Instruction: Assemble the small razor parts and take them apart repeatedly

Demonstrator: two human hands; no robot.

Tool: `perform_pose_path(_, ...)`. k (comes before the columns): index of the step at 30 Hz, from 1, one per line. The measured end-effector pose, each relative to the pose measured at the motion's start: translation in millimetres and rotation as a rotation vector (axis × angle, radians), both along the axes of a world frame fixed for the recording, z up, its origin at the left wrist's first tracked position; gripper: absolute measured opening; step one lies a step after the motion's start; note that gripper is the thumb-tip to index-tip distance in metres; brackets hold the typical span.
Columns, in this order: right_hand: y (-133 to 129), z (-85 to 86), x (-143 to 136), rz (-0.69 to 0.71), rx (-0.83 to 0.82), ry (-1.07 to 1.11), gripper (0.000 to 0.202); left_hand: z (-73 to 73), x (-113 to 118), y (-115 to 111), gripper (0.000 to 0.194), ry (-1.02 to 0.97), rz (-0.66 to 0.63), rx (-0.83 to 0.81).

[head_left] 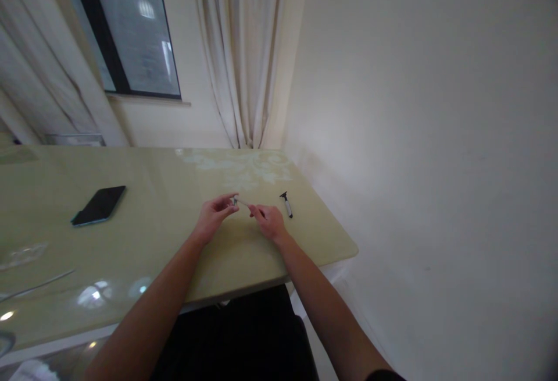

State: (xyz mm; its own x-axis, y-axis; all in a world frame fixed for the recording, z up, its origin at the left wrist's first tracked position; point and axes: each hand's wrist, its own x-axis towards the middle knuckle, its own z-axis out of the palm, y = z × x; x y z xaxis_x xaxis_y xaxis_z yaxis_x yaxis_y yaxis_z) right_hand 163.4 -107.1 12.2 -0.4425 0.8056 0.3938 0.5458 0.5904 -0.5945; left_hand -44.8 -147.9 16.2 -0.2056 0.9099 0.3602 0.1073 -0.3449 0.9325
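Over the table's right part, my left hand (213,216) pinches a small pale, silvery piece (235,200) between thumb and fingers; its exact kind is too small to make out. My right hand (269,221) is closed around a thin, light-coloured stick (244,202), whose far end meets or nearly meets that small piece. Most of the stick's near end is hidden inside the right fist. Just right of my right hand lies a razor (286,205) with a dark head and a grey and black handle, touched by neither hand.
A dark flat tablet or case (99,205) lies on the glossy greenish table (170,183) at left. Nearer me are a clear plastic piece (22,256) and a thin cable (39,284). A white wall (414,154) runs along the right side; curtains (244,55) hang behind.
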Motion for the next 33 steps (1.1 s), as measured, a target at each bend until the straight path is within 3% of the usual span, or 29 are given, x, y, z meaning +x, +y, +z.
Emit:
perform_pose_path(3,1.4,-0.9,0.0,-0.043,-0.007,0.008,0.075,0.1,-0.4,0.0,0.052,-0.001,0.019,0.009)
perform_pose_path(7,1.2,-2.2,-2.2,0.040,0.003,0.000,0.074,-1.3,-0.9,1.1,0.054,0.012,-0.007,0.002)
perform_pose_path(12,-0.3,-2.9,-4.2,-0.062,-0.010,0.012,0.073,-3.3,-2.5,2.1,0.055,0.015,0.022,-0.002)
perform_pose_path(16,-1.5,-3.0,-3.9,0.049,-0.006,0.017,0.072,-2.9,-1.7,1.1,0.055,0.006,-0.007,-0.010)
perform_pose_path(21,-0.7,-2.9,-4.5,-0.038,-0.010,0.009,0.072,-1.8,-1.0,1.0,0.056,0.006,0.008,0.001)
perform_pose_path(25,-1.2,-2.4,-5.1,0.044,-0.015,0.007,0.068,-2.0,-1.7,0.8,0.056,0.014,0.001,-0.010)
perform_pose_path(29,-1.8,-1.9,-6.0,-0.058,-0.019,0.003,0.068,-3.3,-2.3,1.2,0.055,-0.002,0.023,-0.019)
perform_pose_path(33,-1.7,-2.6,-5.9,0.038,-0.017,0.017,0.067,-3.7,-2.6,1.5,0.055,-0.014,-0.004,-0.009)
